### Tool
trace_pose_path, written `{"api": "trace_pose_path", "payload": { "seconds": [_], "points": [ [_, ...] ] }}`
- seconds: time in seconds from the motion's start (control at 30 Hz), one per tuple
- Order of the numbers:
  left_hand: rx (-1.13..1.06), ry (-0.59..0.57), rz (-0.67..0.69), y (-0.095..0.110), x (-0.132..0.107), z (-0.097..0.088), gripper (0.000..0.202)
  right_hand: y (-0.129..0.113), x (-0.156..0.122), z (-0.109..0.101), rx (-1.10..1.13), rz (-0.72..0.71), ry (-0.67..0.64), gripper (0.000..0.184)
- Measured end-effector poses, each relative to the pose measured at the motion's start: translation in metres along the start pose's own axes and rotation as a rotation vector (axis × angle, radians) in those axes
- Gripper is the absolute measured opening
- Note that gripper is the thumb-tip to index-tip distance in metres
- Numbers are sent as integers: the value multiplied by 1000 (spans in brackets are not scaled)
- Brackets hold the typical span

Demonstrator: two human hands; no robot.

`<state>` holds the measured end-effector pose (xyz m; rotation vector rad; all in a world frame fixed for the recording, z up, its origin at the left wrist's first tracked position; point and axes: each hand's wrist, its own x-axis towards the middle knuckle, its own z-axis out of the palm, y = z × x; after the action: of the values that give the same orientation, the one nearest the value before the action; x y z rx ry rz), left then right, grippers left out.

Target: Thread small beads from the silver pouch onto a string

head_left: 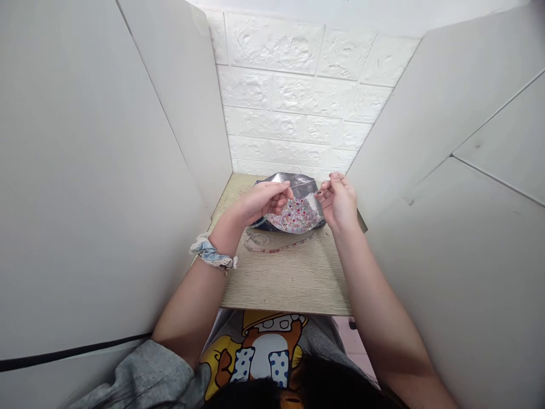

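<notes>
A thin thread [304, 184] runs between my two hands above an open foil-lined bag [284, 178]. My left hand [266, 202] pinches one part of it between thumb and forefinger, the other fingers curled. On the other side, my right hand [339, 200] is also closed in a pinch on the thread, near the bag's right edge. Many small pink, red and clear beads [296, 213] fill the bag below. In front of the bag, a strand of strung beads [276, 249] lies curved on the wooden tabletop [281, 284]. Whether it joins the thread I cannot tell.
White panels [179, 113] rise close on the left, and more panels [447, 227] stand on the right. A white brick-pattern wall [289, 96] closes off the back. Around my left wrist is a blue and white scrunchie [210, 253]. A black cord [76, 351] crosses at lower left.
</notes>
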<state>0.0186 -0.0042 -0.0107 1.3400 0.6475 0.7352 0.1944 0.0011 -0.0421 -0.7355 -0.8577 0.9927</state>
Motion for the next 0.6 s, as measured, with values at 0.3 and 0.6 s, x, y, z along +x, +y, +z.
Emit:
{"api": "trace_pose_path", "payload": {
  "seconds": [0.3,0.6],
  "points": [
    [32,24,76,2,-3,-1,24,-3,20,-21,290,114,195,21],
    [25,-1,-50,3,-3,-1,20,-2,24,-27,262,53,186,26]
  ]
}}
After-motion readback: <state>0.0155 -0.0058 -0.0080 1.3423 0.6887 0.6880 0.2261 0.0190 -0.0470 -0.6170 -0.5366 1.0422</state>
